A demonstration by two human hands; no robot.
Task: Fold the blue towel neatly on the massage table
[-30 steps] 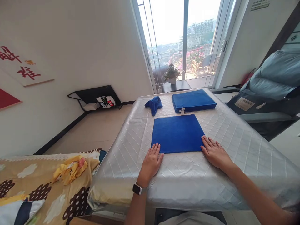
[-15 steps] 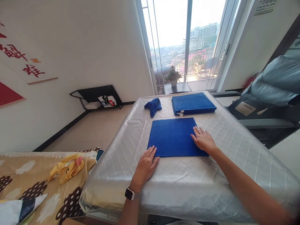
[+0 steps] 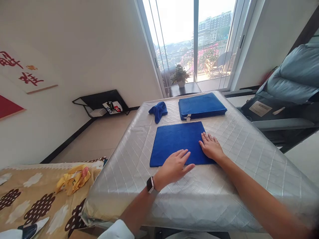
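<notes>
Smoothing, it seems, the blue cloth (image 3: 171,139) on the worktop (image 3: 239,146), I have my right hand (image 3: 211,147) open at the cloth's right edge and my left hand (image 3: 173,166) open over its near edge, the next move needing even pressure.

– What colour is the flat cloth (image 3: 171,137)?
– Deep blue, like the stack of cloths (image 3: 203,104) and the crumpled cloth (image 3: 158,111)
– And the counter (image 3: 127,162) beneath?
– Silver, crossed by a pattern of pale diamonds
– The bedspread (image 3: 47,186)?
– Tan, with white cloud shapes and dark brown ones dotted white; the bundle (image 3: 73,179) on it is yellow with pink
</notes>
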